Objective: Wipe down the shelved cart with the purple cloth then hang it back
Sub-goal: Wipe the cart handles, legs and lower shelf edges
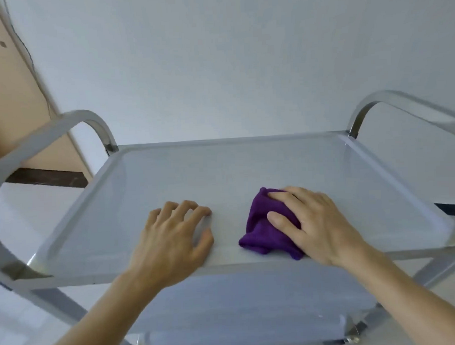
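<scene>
Hands (312,220) on purple cloth (265,230), cart (169,175)

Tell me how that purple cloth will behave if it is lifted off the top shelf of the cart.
The purple cloth lies bunched in soft folds under the right hand, so it is probably floppy and will droop when lifted. It looks thin and small, so likely light. Its fuzzy weave should grip the fingers rather than slip, though it may slide easily on the smooth top shelf.
</scene>
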{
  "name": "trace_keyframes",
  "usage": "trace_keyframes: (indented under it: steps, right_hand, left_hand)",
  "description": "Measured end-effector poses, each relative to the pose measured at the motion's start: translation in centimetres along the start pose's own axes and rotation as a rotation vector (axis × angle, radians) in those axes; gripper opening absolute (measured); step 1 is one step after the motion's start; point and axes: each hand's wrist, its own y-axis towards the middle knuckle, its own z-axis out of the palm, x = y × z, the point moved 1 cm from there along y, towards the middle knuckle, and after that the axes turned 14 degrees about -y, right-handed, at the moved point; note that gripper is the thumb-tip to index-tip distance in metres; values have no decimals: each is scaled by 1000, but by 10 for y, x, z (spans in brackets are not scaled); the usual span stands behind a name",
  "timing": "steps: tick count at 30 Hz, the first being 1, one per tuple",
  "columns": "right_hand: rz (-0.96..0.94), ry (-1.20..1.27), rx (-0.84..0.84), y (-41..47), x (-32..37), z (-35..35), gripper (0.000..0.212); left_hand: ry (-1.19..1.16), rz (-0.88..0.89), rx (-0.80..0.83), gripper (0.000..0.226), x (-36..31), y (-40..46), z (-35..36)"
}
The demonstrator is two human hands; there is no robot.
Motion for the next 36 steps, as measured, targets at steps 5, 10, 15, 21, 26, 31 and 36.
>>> trace_keyframes:
  steps: [5,10,15,21,26,31,36]
  right_hand:
    - [184,-79,60,-1,-22,1,55]
    - [358,-120,48,2,-26,10,50]
    - [398,-134,20,24,-38,15,49]
    - [437,-137,5,63,-69,26,49]
    - [466,-161,14,108,-107,33,52]
    - [478,-192,46,153,-149,40,57]
    - [477,-190,56,192,-186,47,55]
  left_hand:
    - [-58,26,22,43,-20,22,11]
    - [-72,67,49,39,-23,44,21]
    - [-84,105,36,39,-16,76,30]
    - [-87,138,41,38,-12,132,49]
    - [-100,143,64,39,-14,198,67]
    - [-127,143,79,40,-20,260,85]
    - [-133,137,73,38,-27,309,101]
